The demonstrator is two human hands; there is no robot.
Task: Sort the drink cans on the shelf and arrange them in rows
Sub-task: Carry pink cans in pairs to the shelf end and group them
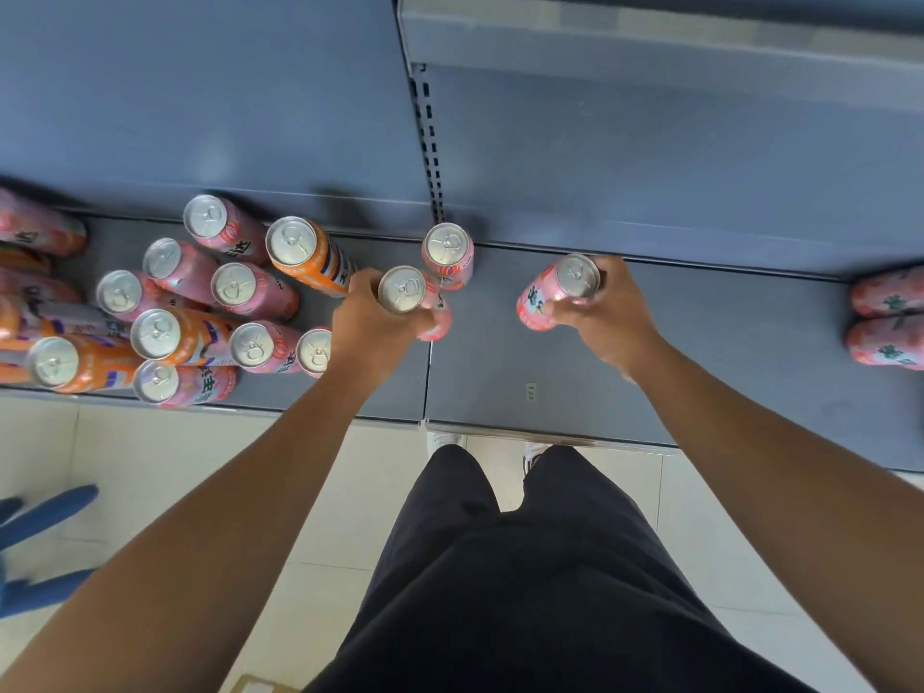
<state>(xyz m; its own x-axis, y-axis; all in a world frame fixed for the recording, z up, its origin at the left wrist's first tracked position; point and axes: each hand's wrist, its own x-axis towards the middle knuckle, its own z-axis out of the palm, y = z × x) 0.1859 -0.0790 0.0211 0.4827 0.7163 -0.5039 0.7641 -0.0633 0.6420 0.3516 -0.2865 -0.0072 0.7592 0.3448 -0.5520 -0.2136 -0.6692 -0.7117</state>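
A: We're mid-sort with both hands loaded. The left hand (pixel 372 320) has its fingers curled round the left-hand can (pixel 402 288), a pink one, right over the seam in the shelf (pixel 725 352)

B: And the right hand (pixel 607 317) wraps thumb and fingers round the right-hand can (pixel 552 295), also pink, over the bare stretch right of that seam. We can't tell whether either base touches the deck

A: Orientation, then: we read both with the long axis near vertical, lids up at us, bases away. The right one seems to lean, base towards the middle, though the wide lens may exaggerate that

B: Just behind the left one stands a lone pink can (pixel 447 255), upright near the back wall. To us that looks like the head of a pink row

A: So we'd call the step pulling pinks out of the mixed cluster (pixel 210 302), where an orange can (pixel 300 252) and others sit jumbled in

B: The next move wants both set down straight, in line with that lone one, without knocking it
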